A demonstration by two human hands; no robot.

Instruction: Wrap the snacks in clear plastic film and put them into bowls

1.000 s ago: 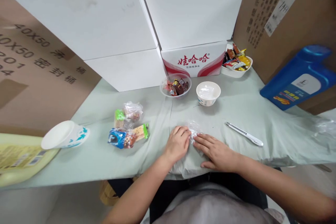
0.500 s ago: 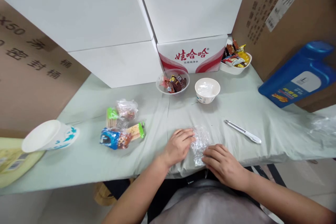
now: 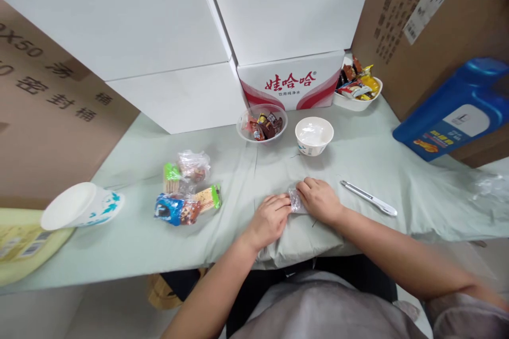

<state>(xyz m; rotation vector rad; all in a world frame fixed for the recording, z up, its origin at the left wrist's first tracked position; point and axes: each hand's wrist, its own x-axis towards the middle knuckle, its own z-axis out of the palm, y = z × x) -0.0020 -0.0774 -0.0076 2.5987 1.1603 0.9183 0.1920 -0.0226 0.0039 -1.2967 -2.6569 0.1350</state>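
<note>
A small clear plastic bag [image 3: 295,201] lies on the pale green cloth [image 3: 358,169] near the table's front edge. My left hand [image 3: 269,220] rests beside it on the left, fingers curled, fingertips touching the bag's left edge. My right hand [image 3: 320,200] lies over the bag's right part with fingers bent and pressed down on it. Most of the bag is hidden under the right hand.
Wrapped snacks [image 3: 186,190] lie to the left. A clear bowl of candies [image 3: 261,124], a white paper bowl [image 3: 314,136] and a dish of snacks [image 3: 357,90] stand behind. A white pen [image 3: 369,198] lies right. A tipped paper bowl [image 3: 79,205], blue jug [image 3: 453,111] and boxes surround.
My right hand slid back from the table edge up over the clear bag, covering it. The bag, spread out half a second ago, now shows only a small part. The left hand stayed.
</note>
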